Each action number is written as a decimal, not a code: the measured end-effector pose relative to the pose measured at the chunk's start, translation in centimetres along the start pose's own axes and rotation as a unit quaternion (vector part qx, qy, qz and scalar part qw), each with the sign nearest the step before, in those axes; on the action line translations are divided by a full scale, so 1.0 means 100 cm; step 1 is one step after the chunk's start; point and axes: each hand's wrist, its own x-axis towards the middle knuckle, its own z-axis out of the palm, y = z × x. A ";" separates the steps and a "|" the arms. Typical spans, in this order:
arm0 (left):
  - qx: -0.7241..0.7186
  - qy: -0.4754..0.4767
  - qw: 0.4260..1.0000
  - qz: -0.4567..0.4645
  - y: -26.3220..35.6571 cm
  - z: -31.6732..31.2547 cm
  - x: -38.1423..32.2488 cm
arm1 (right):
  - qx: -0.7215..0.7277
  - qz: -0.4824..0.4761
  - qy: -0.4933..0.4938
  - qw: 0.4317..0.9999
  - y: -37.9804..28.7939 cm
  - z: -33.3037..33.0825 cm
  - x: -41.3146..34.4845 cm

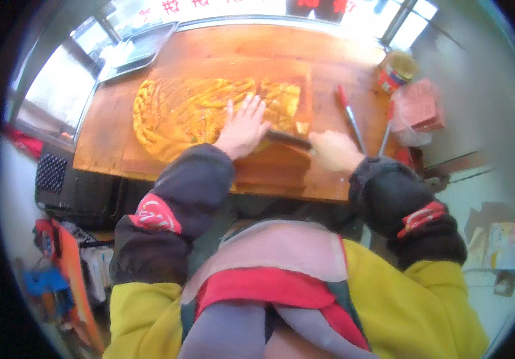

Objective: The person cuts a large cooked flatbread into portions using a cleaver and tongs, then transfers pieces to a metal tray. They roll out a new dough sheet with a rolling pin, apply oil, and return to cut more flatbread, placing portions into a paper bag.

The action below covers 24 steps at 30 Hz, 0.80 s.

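A large golden-brown folded flatbread [181, 116] lies on a wooden cutting board [280, 175], with a separated portion [284, 98] at its right. My left hand [246, 125] rests flat on the bread near the cut, its fingers spread a little. In my right hand [336, 150] is the handle end of a knife [289, 139], whose dark blade reaches left to beside my left thumb. The lower part of the blade is hard to make out. One small piece of bread [302, 128] sits near the board's right side.
Right of the board, two red-handled tools [350, 116] [387, 128] lie on the wooden table [239, 40]. Beyond them stand an open jar [396, 72] and a pink stack in plastic [419, 107]. A metal tray [143, 49] is at the back left, by the window.
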 end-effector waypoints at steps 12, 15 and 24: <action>-0.158 0.200 0.966 -0.047 0.019 -0.047 -0.004 | -0.004 0.244 0.274 0.930 0.137 -0.013 0.069; -0.184 0.205 0.959 -0.064 0.019 -0.043 -0.020 | -0.012 0.289 0.250 0.924 0.173 0.010 0.092; -0.226 0.207 0.948 -0.091 -0.004 -0.044 -0.041 | -0.215 0.182 0.201 0.938 0.237 0.003 0.079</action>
